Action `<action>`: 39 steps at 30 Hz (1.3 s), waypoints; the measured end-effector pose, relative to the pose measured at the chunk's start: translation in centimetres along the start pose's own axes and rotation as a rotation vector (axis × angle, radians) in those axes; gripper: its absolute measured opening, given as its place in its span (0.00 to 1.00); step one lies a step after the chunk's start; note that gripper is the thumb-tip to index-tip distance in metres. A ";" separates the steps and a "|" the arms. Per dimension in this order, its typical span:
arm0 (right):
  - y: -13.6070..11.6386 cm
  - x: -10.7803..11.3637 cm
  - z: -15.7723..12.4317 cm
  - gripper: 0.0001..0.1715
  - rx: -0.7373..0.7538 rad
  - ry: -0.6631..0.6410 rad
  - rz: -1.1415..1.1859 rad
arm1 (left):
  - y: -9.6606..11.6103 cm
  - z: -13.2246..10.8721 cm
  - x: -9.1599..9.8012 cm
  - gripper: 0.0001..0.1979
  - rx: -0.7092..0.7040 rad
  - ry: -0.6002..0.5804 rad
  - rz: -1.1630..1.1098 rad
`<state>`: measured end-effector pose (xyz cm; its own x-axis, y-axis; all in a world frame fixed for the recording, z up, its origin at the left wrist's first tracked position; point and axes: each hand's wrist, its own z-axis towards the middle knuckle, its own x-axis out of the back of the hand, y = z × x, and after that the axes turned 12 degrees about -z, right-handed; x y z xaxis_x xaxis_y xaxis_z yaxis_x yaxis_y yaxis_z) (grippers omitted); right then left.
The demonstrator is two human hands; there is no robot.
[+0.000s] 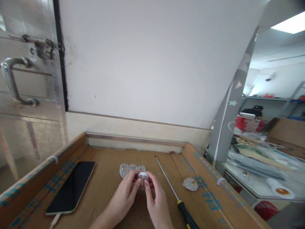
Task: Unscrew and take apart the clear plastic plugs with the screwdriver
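My left hand (pixel 125 194) and my right hand (pixel 156 197) meet low in the middle of the cardboard-lined work surface. Between the fingertips of both is a small clear plastic part (pixel 143 175) with a white band on top and what look like metal pins below, perhaps a plug. Both hands are closed on it, one from each side. Just beyond the fingers stands a row of similar clear plastic pieces (pixel 124 170) with brass-coloured metal inside. Another clear piece (pixel 190 183) lies apart, to the right of my right hand.
A long screwdriver (pixel 183 211) with a black and yellow handle lies at right. To the left rests a black-screened phone (pixel 71 187) with a white cable. Cardboard walls (pixel 202 165) edge the surface. Farther right, a person (pixel 254 111) is behind a cluttered table (pixel 259 187).
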<state>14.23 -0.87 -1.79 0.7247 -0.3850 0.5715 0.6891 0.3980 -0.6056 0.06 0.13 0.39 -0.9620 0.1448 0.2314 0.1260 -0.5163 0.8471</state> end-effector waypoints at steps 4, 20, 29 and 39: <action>-0.1 0.0 0.0 0.17 0.001 0.015 -0.001 | 0.3 0.0 0.1 0.10 -0.002 0.008 0.020; 0.0 0.1 0.2 0.16 -0.018 0.021 0.034 | 0.2 -0.1 0.2 0.13 0.018 -0.032 0.015; -0.3 0.5 0.3 0.13 0.075 0.062 -0.028 | -0.3 0.0 0.3 0.12 -0.075 0.000 0.141; -0.9 0.8 0.4 0.14 0.049 0.042 0.000 | 0.3 0.0 0.5 0.09 -0.057 0.005 0.209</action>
<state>14.19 -1.22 -0.50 0.7247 -0.4193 0.5468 0.6890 0.4381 -0.5773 -0.37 0.06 0.81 -0.9178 0.0253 0.3963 0.3088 -0.5817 0.7525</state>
